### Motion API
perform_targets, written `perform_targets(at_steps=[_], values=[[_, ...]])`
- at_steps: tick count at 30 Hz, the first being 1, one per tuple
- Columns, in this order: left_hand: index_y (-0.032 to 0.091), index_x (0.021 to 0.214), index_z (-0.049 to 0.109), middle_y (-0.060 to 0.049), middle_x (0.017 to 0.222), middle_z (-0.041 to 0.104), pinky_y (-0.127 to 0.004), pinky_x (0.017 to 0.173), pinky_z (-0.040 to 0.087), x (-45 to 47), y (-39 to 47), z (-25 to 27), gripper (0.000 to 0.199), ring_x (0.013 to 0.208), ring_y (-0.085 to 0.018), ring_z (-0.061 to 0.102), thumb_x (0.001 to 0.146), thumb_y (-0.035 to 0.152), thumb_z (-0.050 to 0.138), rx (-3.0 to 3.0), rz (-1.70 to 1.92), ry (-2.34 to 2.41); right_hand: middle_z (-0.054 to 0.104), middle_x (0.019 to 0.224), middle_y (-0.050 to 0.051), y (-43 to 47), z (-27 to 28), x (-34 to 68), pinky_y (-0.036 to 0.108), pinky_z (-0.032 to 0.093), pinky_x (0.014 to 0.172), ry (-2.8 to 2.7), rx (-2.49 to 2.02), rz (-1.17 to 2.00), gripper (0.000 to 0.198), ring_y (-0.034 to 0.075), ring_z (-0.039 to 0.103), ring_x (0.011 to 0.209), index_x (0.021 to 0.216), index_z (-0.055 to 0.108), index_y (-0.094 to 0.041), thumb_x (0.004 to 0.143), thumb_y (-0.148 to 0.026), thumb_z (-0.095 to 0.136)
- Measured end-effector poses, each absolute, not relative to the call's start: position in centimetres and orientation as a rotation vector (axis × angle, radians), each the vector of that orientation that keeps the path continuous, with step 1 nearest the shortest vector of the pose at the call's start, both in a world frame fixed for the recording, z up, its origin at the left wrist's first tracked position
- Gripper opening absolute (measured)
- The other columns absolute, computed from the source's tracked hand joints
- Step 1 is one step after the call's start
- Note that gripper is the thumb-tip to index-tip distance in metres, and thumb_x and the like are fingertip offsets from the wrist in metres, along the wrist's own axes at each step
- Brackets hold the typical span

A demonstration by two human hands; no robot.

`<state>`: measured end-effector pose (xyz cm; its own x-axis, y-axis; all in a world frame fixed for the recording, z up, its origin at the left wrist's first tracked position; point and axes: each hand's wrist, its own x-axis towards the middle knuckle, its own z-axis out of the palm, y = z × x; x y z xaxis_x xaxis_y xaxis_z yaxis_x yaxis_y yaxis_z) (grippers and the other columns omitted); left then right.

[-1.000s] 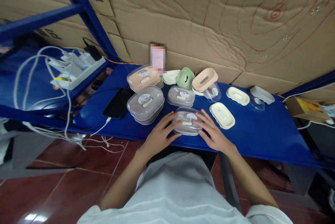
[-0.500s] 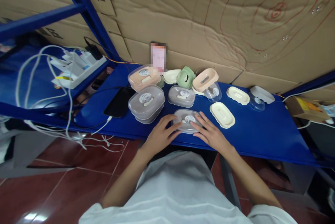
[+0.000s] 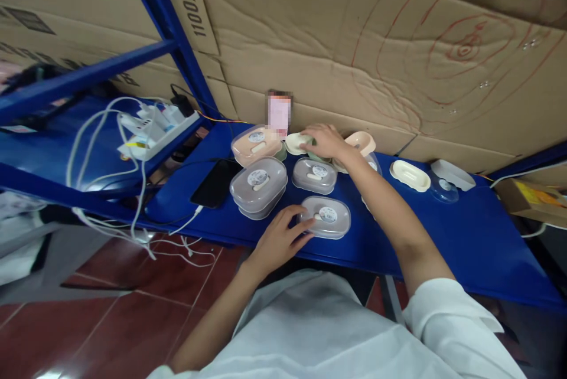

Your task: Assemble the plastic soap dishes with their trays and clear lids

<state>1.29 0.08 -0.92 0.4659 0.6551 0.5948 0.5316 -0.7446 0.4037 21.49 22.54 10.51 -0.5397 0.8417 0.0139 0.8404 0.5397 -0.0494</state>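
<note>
My left hand (image 3: pixel 283 237) rests its spread fingers on the left side of a grey oval box with a clear lid and round sticker (image 3: pixel 335 221), near the front edge. Bent but apart, the fingers of my right hand (image 3: pixel 325 140) reach over the back row, at the right edge of a cream oval dish (image 3: pixel 295 143). A green piece (image 3: pixel 315 157) is mostly hidden under that hand. Between the hands sits another grey lidded box (image 3: pixel 314 175). My right forearm covers most of a cream tray and part of a peach oval piece (image 3: pixel 363 141).
Stacked grey boxes (image 3: pixel 258 184), a peach lidded box (image 3: pixel 252 146) and a black phone (image 3: pixel 215 184) with a cable stand left. To the right are a cream tray (image 3: pixel 410 176), a clear lid (image 3: pixel 444 189) and a grey piece (image 3: pixel 452 175). Cardboard (image 3: pixel 310 60) walls the back.
My right hand has left the front grey box and moved up to the back row by the cream dish and green piece. My left hand stays on the box. The camera view has shifted.
</note>
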Motion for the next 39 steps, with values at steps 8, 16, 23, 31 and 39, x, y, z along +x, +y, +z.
perform_targets(at_steps=[8,16,23,31,39], values=[[0.026,0.13,0.068,-0.013,0.132,0.064,-0.046,0.103,0.062,1.3,0.1,-1.0,0.03,0.123,-0.028,0.066,0.101,0.026,0.072,2.541,1.129,1.043,0.059,0.159,0.014,25.8,7.6,20.5,0.057,0.033,0.12,-2.849,-1.641,0.085,0.067,0.041,0.053,0.144,0.149,0.065,-0.025,0.093,-0.062,0.071],[0.023,0.129,0.066,-0.014,0.132,0.063,-0.046,0.102,0.062,1.3,0.1,-0.7,0.028,0.123,-0.029,0.065,0.102,0.027,0.07,2.603,1.086,1.061,0.06,0.158,0.017,24.0,8.1,26.3,0.054,0.041,0.116,-2.791,-1.884,0.062,0.071,0.041,0.053,0.146,0.154,0.061,-0.022,0.094,-0.061,0.069],[0.021,0.13,0.064,-0.016,0.136,0.062,-0.052,0.108,0.059,1.8,0.0,-0.2,0.029,0.132,-0.033,0.061,0.101,0.025,0.069,2.659,1.1,1.092,0.044,0.169,0.021,22.5,8.8,28.5,0.07,0.034,0.119,-2.762,-1.923,0.055,0.074,0.047,0.046,0.151,0.163,0.049,-0.024,0.1,-0.059,0.064],[0.02,0.128,0.064,-0.015,0.138,0.065,-0.048,0.107,0.059,1.8,0.0,-0.2,0.027,0.135,-0.032,0.062,0.102,0.026,0.069,2.663,1.071,1.107,0.045,0.171,0.012,22.6,6.8,27.6,0.068,0.025,0.127,-2.855,-1.672,0.117,0.052,0.039,0.038,0.159,0.16,0.054,-0.03,0.109,-0.036,0.051],[0.02,0.124,0.068,-0.017,0.128,0.065,-0.048,0.102,0.06,2.4,-0.6,-0.3,0.028,0.123,-0.032,0.064,0.099,0.028,0.074,2.668,1.167,1.308,0.048,0.168,0.018,20.3,6.7,31.0,0.061,0.03,0.128,-2.737,-1.695,-0.011,0.044,0.037,0.043,0.156,0.146,0.068,-0.017,0.109,-0.032,0.049]])
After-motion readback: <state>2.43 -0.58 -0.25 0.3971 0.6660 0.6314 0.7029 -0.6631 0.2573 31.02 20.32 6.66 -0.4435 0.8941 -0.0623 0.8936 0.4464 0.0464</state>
